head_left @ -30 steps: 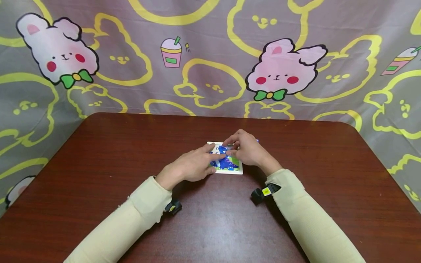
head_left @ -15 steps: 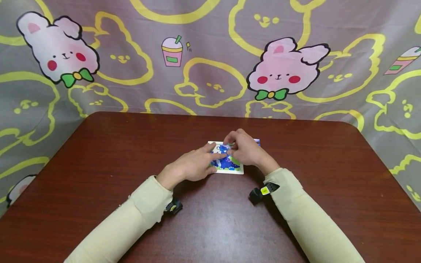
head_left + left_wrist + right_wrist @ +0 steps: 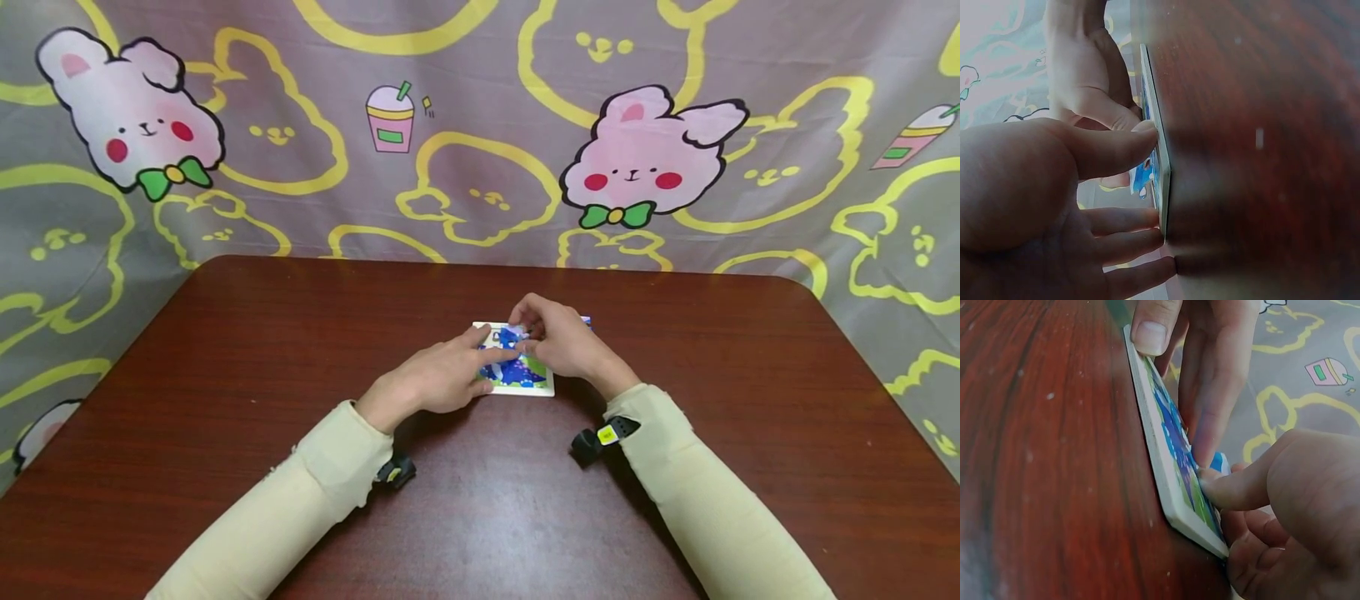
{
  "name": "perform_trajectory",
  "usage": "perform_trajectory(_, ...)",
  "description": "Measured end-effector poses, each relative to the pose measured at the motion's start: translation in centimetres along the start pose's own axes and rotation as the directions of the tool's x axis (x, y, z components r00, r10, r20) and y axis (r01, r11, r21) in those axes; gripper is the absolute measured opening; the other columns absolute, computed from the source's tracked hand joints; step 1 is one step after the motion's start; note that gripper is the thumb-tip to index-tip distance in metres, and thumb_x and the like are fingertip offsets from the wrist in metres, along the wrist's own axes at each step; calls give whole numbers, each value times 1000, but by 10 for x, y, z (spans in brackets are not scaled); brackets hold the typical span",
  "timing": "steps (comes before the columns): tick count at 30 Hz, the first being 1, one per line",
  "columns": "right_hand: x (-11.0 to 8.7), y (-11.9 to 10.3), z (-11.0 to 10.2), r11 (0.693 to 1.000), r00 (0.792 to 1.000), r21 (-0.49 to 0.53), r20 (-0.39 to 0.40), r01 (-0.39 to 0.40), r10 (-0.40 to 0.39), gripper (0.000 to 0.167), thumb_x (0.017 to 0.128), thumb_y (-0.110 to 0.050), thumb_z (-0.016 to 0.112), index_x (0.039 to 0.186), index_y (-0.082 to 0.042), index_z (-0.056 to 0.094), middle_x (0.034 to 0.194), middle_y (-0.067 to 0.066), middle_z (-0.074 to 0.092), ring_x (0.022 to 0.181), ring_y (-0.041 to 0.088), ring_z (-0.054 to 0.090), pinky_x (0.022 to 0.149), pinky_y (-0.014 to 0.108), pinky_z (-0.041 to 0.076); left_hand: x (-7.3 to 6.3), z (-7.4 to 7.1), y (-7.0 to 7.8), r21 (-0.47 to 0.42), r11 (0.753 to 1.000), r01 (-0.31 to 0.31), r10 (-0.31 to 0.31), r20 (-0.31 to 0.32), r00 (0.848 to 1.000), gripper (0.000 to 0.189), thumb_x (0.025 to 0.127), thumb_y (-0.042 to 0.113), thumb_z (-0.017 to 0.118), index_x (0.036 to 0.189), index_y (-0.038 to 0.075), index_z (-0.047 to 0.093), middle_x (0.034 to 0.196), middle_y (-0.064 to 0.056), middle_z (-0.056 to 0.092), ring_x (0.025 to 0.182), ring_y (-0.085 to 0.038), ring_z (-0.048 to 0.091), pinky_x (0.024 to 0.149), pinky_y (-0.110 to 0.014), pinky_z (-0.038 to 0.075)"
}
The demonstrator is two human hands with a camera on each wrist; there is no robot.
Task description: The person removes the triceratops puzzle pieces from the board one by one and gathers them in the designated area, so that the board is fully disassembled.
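Observation:
A small jigsaw puzzle [image 3: 516, 375] with a blue dinosaur picture in a pale frame lies flat on the table. My left hand [image 3: 442, 375] lies over its left side with the fingers extended. In the right wrist view the left thumb [image 3: 1150, 337] rests on the frame's near edge, and a left fingertip presses the picture. My right hand [image 3: 562, 340] is over the upper right part, thumb and fingers pinching a blue puzzle piece [image 3: 1141, 177] that stands tilted up from the board. Much of that piece is hidden by the fingers.
The brown wooden table [image 3: 300, 317] extends around the puzzle. A bit of something blue and white [image 3: 587, 319] shows just behind the right hand. A patterned cloth [image 3: 480, 200] hangs behind the table's far edge. Each wrist wears a small black camera [image 3: 588, 447].
The right hand's fingers have shifted slightly over the upper part of the puzzle. The left hand stays in place.

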State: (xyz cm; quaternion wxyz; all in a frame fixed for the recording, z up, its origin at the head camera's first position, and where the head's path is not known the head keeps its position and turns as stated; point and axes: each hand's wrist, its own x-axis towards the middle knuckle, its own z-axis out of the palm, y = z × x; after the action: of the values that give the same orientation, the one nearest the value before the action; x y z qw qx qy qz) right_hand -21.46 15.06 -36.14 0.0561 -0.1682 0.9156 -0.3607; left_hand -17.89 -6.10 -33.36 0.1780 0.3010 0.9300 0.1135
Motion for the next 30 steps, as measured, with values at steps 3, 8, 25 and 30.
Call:
perform_trajectory(3,0,1,0,1000,1000,12,2,4,-4,26,96,-2,75,118,-11,65,105,11,68,94,26,62,87,39,55,0,0,0,6,1000,-5,5,-3,1000,57,109,28,61,163,35,44,177,-19,21,159,-38,36,118,-56,46)
perform_trajectory(8,0,1,0,1000,1000,12,-9,-2,2,24,97,-3,74,118,-11,66,105,11,69,93,26,63,87,39,56,1,0,-1,25,1000,-1,1,6,1000,56,109,29,62,162,35,46,177,-18,20,160,-37,34,119,-56,46)
perform_trajectory(25,-5,9,-24,994,981,85,-177,-69,83,19,102,-11,72,120,-8,71,105,12,68,94,27,65,76,33,55,0,1,-1,24,1000,-8,8,-3,1000,55,108,29,62,160,35,48,177,-19,21,162,-37,32,121,-55,43)
perform_trajectory(30,-17,27,-51,978,956,158,-235,-138,173,20,101,-16,73,120,-9,72,107,13,69,93,28,64,72,28,56,0,1,-1,25,1000,-4,4,-5,1000,54,108,29,62,160,36,48,177,-18,22,162,-37,31,122,-55,43)
